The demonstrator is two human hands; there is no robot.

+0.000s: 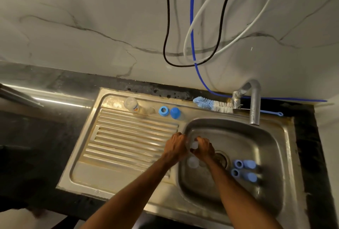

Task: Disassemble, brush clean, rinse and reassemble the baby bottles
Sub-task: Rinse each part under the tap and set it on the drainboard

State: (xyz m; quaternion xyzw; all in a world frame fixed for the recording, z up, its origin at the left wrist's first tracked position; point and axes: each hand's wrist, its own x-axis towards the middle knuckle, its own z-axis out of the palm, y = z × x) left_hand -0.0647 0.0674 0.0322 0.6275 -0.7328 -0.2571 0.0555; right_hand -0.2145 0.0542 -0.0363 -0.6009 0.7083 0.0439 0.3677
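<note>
Over the left part of the steel sink basin [271,148], my left hand [175,146] and my right hand [204,146] grip a small clear bottle part [194,145] between them; most of it is hidden by the fingers. Another clear bottle piece [192,162] lies in the basin just below my hands. Two blue rings [238,164] [235,172] and two blue caps [249,164] [251,177] lie at the basin's right. On the drainboard's far edge stand a clear bottle [131,104], a clear nipple [150,110], a blue ring [163,111] and a blue cap [175,112].
A blue-and-white bottle brush [212,104] lies on the sink's back rim beside the steel tap [255,104]. The ribbed drainboard [128,137] stretches left of the basin. The drain [222,159] sits mid-basin. Black, white and blue hoses [191,27] hang on the wall. Dark countertop [33,137] lies at left.
</note>
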